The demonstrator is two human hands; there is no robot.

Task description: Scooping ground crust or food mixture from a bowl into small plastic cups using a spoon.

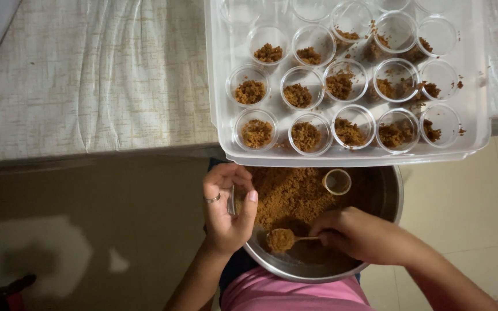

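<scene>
One round steel bowl [384,198] sits in the person's lap, half filled with coarse brown crumbs [289,193]. One small clear cup [336,181] lies in the crumbs near the far rim of the bowl. The left hand [226,210] curls over the bowl's left rim, thumb inside against the crumbs, fingers bent outside; a single ring [212,198] shows on one finger. The right hand [355,233] pinches the handle of one small spoon [283,239], its round scoop heaped with crumbs and held just above the bare metal at the near side of the bowl.

Beyond the bowl, one clear plastic tray [474,115] overhangs the edge of the counter [87,80], its near lip covering the bowl's far rim. Three full rows of five round clear cups [305,137] stand in it, fifteen in all, with more rims cut off at the top. Most hold a small mound of crumbs; the right-hand ones are tipped and spilling. The counter's pale, wrinkled cover lies open to the left of the tray. A pink garment [295,294] shows beneath the bowl.
</scene>
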